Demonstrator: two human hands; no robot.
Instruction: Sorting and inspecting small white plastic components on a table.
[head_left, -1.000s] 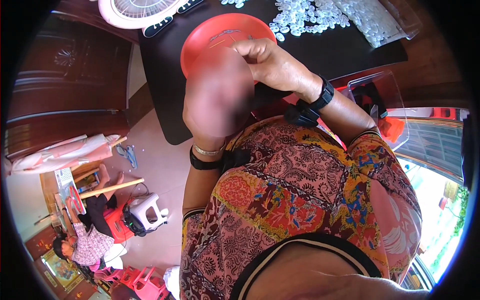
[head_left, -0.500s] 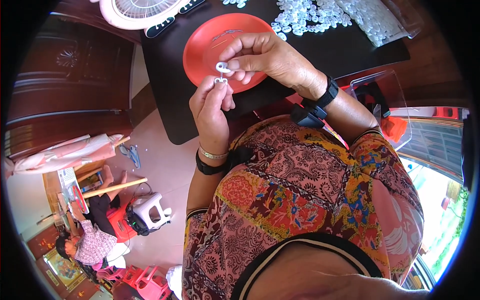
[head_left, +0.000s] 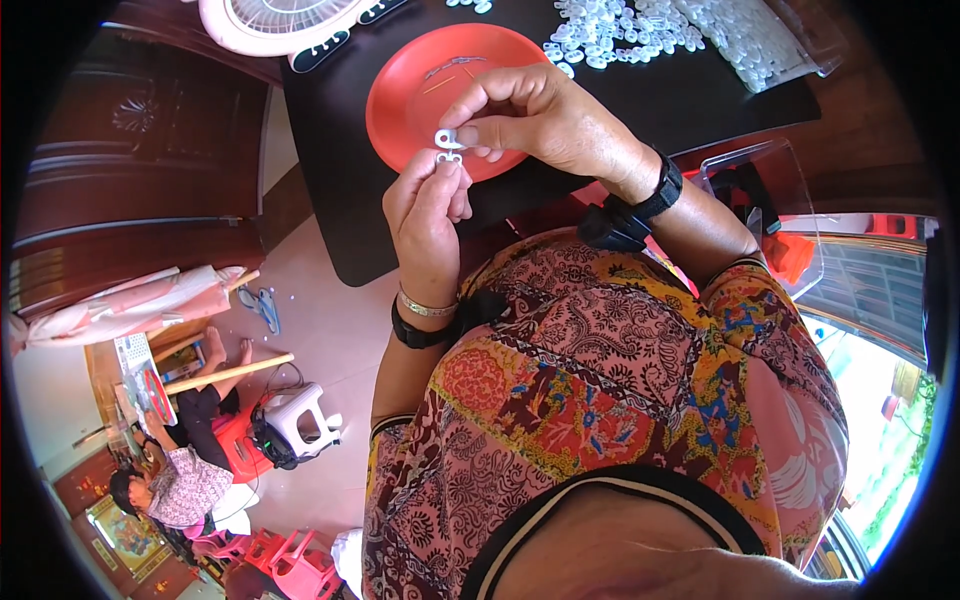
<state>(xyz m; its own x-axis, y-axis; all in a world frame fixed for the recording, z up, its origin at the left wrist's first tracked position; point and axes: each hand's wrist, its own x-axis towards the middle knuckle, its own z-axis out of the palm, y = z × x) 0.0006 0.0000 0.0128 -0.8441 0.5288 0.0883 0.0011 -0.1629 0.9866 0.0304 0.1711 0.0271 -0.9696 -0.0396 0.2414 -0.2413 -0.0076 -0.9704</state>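
While pinched — small white plastic clip (head_left: 447, 143).

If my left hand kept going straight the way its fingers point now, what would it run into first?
The left hand points up the picture, its fingertips already pinching a small white plastic clip that the right hand also holds. Past that lies the round red plastic plate on the black mat, though depth is unclear.

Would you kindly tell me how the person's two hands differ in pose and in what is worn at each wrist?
The left hand rises from below, fingertips up; the right hand comes in from the right, fingers curled leftward. The left wrist has a thin metal bangle and a black band; the right, a black watch. Both pinch small white plastic pieces over the round red plate.
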